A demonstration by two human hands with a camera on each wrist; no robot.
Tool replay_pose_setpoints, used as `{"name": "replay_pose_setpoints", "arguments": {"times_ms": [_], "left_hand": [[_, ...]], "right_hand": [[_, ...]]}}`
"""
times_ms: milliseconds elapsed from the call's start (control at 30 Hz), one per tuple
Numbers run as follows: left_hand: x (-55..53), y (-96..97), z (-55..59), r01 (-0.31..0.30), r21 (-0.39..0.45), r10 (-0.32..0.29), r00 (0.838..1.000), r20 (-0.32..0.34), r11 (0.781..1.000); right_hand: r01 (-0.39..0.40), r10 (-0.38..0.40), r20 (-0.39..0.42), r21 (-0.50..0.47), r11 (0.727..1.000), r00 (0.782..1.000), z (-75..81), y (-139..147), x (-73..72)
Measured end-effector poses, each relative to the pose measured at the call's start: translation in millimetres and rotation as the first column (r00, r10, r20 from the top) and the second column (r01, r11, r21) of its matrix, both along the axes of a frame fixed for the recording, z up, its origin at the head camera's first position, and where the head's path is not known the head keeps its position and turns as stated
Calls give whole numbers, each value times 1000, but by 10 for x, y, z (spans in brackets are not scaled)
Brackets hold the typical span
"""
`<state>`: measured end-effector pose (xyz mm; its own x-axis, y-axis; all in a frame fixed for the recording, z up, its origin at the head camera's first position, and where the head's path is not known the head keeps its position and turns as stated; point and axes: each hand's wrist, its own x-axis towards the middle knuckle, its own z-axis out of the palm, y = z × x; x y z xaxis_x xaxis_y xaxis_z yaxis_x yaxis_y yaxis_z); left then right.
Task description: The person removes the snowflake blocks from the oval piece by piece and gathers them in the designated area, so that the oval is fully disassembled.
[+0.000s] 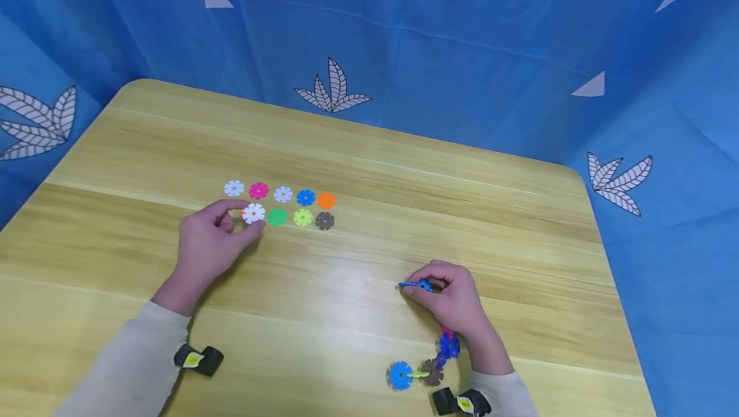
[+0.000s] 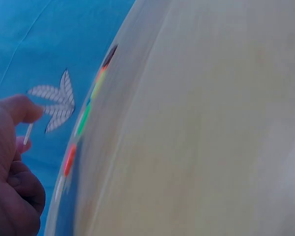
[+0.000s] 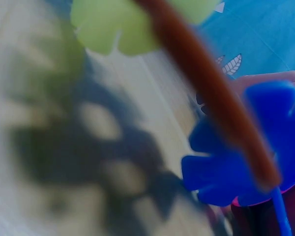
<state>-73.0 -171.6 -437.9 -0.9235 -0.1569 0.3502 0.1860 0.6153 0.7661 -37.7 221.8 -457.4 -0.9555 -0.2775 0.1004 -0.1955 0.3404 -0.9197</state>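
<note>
My left hand (image 1: 209, 240) pinches a white notched plastic disc (image 1: 253, 213) between thumb and finger, at the left end of the front row. The disc shows edge-on as a thin strip (image 2: 28, 133) in the left wrist view. At the right, my right hand (image 1: 458, 296) pinches a blue notched disc (image 1: 424, 285), the end of a chain of interlocked discs. Below the hand the chain shows a pink disc (image 1: 447, 331), a dark blue disc (image 1: 449, 346), a brown disc (image 1: 432, 373) and another blue disc (image 1: 400, 375). Fingers hide part of it.
Loose discs lie in two rows: white (image 1: 233, 188), pink (image 1: 258, 190), white (image 1: 283, 194), blue (image 1: 306, 197) and orange (image 1: 326, 200) behind; green (image 1: 277, 217), yellow-green (image 1: 303, 217) and brown (image 1: 324, 221) in front. Blue cloth (image 1: 398, 38) hangs behind the wooden table (image 1: 462, 192).
</note>
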Motion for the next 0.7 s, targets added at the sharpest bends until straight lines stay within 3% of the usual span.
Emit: {"name": "replay_pose_setpoints", "arguments": {"times_ms": [233, 500, 700], "left_hand": [[0, -211, 8, -85, -11, 86, 990, 112, 996], [-16, -328, -27, -75, -50, 82, 983, 166, 996], [-45, -367, -18, -75, -81, 91, 972, 216, 994]], "right_hand": [[5, -5, 24, -2, 1000, 1000, 9, -8, -5], [11, -11, 22, 12, 1000, 1000, 37, -17, 8], [15, -15, 11, 15, 1000, 1000, 325, -135, 63]]}}
